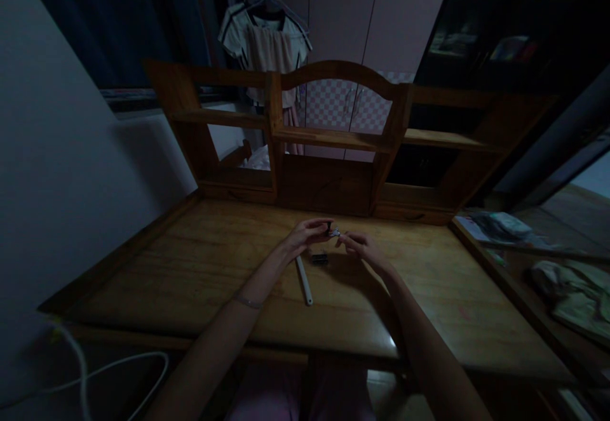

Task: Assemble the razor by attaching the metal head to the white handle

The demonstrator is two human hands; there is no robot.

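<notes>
My left hand (309,233) is closed on a small dark piece (328,227), held just above the wooden desk (229,243). From the right, my right hand (358,246) pinches a small shiny silver piece (335,233) that meets or nearly meets the dark one. Both pieces are too small and dim to name. Below the hands lies a small black ridged object (319,258). Beside it is a long white handle-like stick (304,281) with a hole at its near end; its far end is hidden behind my left hand and wrist.
A wooden shelf unit (328,136) with small drawers rises along the desk's back edge. A wall (71,154) borders the left side. White cable (81,357) loops at the lower left. On the right, a lower surface holds papers (500,225) and a pale cloth item (581,291).
</notes>
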